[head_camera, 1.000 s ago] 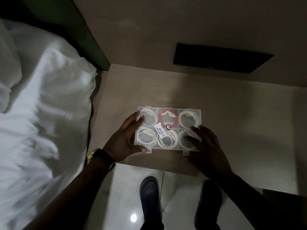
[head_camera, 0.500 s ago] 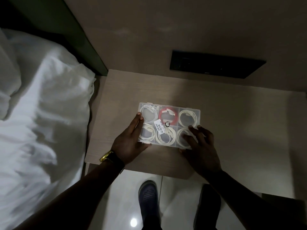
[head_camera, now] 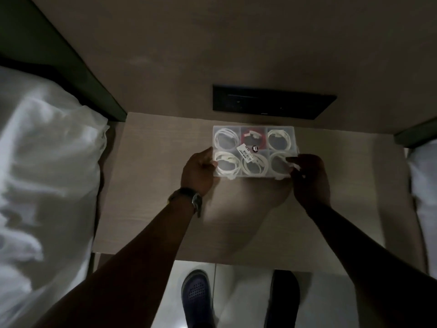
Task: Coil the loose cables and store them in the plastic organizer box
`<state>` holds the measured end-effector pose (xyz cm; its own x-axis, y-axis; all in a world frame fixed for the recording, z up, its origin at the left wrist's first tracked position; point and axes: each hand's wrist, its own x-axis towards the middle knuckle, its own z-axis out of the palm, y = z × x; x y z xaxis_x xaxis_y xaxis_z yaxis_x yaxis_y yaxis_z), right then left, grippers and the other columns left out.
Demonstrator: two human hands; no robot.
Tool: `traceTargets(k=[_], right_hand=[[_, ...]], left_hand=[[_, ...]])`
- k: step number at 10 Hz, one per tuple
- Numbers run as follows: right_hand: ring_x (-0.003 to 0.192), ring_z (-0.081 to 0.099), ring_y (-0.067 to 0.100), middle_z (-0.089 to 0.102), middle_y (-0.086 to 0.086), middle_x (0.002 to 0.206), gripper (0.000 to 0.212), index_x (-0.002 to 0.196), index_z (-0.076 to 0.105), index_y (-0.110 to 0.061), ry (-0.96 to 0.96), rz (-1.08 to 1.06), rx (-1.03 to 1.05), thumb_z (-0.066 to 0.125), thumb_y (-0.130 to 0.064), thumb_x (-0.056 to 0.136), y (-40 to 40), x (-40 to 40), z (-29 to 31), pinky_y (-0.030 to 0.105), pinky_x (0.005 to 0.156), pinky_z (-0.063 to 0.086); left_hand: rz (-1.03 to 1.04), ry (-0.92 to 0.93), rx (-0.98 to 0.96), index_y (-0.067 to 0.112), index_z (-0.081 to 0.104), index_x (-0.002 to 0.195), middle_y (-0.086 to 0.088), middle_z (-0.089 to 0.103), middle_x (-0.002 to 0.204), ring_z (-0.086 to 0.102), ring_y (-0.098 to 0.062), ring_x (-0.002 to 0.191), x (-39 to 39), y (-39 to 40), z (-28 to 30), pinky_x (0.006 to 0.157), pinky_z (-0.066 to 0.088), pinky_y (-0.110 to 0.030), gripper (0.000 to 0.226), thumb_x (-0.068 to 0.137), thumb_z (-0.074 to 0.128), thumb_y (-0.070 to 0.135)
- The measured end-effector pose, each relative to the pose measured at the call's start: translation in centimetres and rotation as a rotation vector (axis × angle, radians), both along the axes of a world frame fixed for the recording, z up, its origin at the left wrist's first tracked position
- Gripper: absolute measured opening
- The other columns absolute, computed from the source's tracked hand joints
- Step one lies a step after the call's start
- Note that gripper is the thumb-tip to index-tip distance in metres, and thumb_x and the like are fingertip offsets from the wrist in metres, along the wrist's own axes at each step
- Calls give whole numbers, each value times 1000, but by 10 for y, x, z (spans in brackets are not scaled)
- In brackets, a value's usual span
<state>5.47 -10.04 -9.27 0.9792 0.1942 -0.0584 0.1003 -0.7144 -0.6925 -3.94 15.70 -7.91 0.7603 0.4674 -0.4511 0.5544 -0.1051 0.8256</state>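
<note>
I'm gripping the plastic organizer box [head_camera: 254,151] w/ left hand [head_camera: 197,172] and right hand [head_camera: 308,175] at its near corners on the bedside table [head_camera: 153,185], steadying it; coiled cables [head_camera: 225,138] filling all compartments, lid shut.

A clear organizer box [head_camera: 254,151] lies closed on the tabletop [head_camera: 151,197], five white cable coils [head_camera: 225,138] and one red coil [head_camera: 253,138] inside. The left hand [head_camera: 197,172] and right hand [head_camera: 308,177] clasp its near corners.
</note>
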Motion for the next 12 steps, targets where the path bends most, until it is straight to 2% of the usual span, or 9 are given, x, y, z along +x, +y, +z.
traceTargets(k=[1, 2, 3, 4, 6, 9, 10, 11, 12], right_hand=[[85, 66, 12, 65, 1, 111, 35, 110, 64, -29, 180, -281, 230, 74, -10, 81, 4, 10, 3, 25, 61, 56], [80, 67, 22, 67, 9, 104, 43, 116, 66, -16, 369, -451, 533, 74, 3, 79, 9, 18, 2, 20, 50, 52], [76, 69, 20, 71, 10, 100, 40, 114, 70, -11, 503, -561, 697, 72, 7, 79, 12, 21, 6, 22, 52, 55], [75, 71, 17, 74, 8, 98, 39, 112, 72, -12, 568, -594, 769, 72, 8, 79, 11, 21, 8, 23, 53, 57], [78, 69, 20, 72, 8, 99, 41, 116, 70, -10, 605, -598, 791, 71, 9, 80, 10, 25, 6, 23, 53, 57], [91, 69, 26, 71, 10, 107, 42, 118, 70, -11, 520, -565, 750, 75, 3, 79, 8, 24, -7, 23, 56, 56], [92, 69, 25, 71, 12, 109, 44, 119, 69, -12, 487, -529, 691, 76, 1, 78, 9, 24, -7, 24, 59, 58], [100, 69, 25, 71, 12, 118, 47, 123, 66, -13, 445, -436, 512, 79, -8, 78, 7, 29, 3, 42, 83, 60], [110, 64, 24, 67, 7, 126, 57, 130, 62, -18, 472, -334, 332, 81, -28, 78, -2, 31, 31, 46, 99, 52]], left_hand=[[217, 30, -85, 9, 70, 113, -20, 72, 114, 67, -40, 106, 23, -8, -2, 91, 55, -53, 30, 85, 61, 6], [397, 11, -230, 7, 73, 108, -18, 74, 109, 70, -38, 97, 33, -8, -7, 75, 61, -43, 26, 85, 65, 1], [443, 16, -237, 6, 73, 108, -17, 73, 113, 70, -35, 98, 36, -10, -10, 82, 60, -46, 25, 84, 67, 0], [478, 17, -212, 5, 73, 107, -14, 72, 114, 67, -34, 106, 37, -12, -11, 94, 54, -49, 25, 83, 68, -1], [438, -2, -133, 5, 71, 112, -15, 71, 118, 66, -33, 109, 36, -13, -14, 99, 51, -50, 26, 86, 66, 2], [391, -19, -17, 6, 70, 115, -13, 68, 124, 63, -29, 115, 33, -17, -15, 102, 50, -48, 27, 88, 65, 6], [309, 4, 119, 9, 67, 120, -11, 67, 127, 60, -24, 121, 31, -24, -5, 107, 41, -29, 30, 91, 62, 12], [291, 30, 137, 9, 66, 122, -11, 66, 130, 58, -26, 124, 33, -23, 8, 108, 40, -29, 31, 92, 60, 13], [235, 89, 152, 6, 63, 125, -15, 62, 134, 54, -33, 126, 36, -22, 31, 106, 39, -35, 33, 95, 57, 18]])
